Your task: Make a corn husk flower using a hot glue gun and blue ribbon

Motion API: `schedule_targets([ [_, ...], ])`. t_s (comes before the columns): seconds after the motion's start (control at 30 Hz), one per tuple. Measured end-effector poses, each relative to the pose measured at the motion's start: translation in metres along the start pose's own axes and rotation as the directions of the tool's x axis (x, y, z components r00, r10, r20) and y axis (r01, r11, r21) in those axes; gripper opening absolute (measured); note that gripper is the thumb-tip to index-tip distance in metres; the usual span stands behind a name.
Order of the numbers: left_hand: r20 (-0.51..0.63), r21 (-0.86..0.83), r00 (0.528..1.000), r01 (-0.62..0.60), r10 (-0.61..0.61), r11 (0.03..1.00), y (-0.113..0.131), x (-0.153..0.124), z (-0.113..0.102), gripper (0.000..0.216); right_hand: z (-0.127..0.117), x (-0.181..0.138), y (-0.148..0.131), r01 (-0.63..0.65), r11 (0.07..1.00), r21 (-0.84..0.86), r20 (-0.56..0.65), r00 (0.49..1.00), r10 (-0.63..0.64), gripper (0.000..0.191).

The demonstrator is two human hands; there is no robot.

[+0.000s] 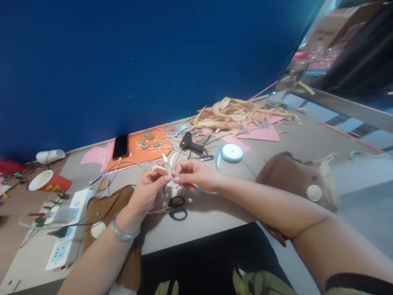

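Note:
Over the near middle of the table my two hands meet around a small bundle of pale corn husk (167, 164), its pointed strips sticking up. My left hand (149, 188) pinches the bundle from the left, thumb against fingers. From the right, the closed fingertips of my right hand (193, 174) grip it at its base. A thin light-blue band seems to show there, partly hidden by the fingers. Black-handled scissors (178, 214) lie just below my hands. Behind them a spool of light-blue ribbon (232, 152) and a black glue gun (190, 144) rest on the table.
Dried husks (227, 112) are heaped on pink sheets at the back. A phone (120, 146) lies on orange paper (136, 141). Left stand a power strip (61, 250) and red cup (55, 181). Brown soft items with white discs, one right (282, 176), flank my arms.

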State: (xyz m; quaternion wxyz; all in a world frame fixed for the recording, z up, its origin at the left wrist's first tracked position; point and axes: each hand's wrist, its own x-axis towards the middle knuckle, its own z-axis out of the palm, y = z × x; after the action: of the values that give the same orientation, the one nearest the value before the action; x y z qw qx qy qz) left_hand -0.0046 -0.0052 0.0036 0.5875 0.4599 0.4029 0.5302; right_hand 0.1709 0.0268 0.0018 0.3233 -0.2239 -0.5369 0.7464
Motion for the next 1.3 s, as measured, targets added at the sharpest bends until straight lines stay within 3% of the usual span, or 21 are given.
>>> schedule_targets([
  [0.27,-0.010,0.330,0.989,-0.134,0.145,0.934,0.000,0.001,-0.005,0.018,0.002,-0.001,-0.004,0.049,0.974,-0.221,-0.122,0.989,-0.078,0.024],
  [0.47,0.057,0.495,0.972,-0.226,0.228,0.839,0.001,0.000,-0.008,0.019,0.004,-0.002,-0.010,-0.017,0.962,-0.271,-0.143,0.989,-0.023,0.011],
  [0.73,0.004,0.506,0.979,-0.179,0.205,0.844,0.000,-0.002,-0.002,0.020,0.006,0.000,-0.004,-0.036,0.951,-0.308,-0.245,0.969,-0.043,0.014],
  [1.0,-0.115,0.521,0.968,-0.132,0.222,0.844,-0.003,-0.005,0.005,0.023,0.011,0.000,0.006,0.109,0.835,-0.540,-0.306,0.898,-0.315,0.009],
  [1.3,-0.185,0.375,0.966,-0.103,0.183,0.921,-0.007,-0.006,0.011,0.025,0.014,-0.003,0.015,0.175,0.747,-0.641,-0.265,0.863,-0.430,0.012],
])
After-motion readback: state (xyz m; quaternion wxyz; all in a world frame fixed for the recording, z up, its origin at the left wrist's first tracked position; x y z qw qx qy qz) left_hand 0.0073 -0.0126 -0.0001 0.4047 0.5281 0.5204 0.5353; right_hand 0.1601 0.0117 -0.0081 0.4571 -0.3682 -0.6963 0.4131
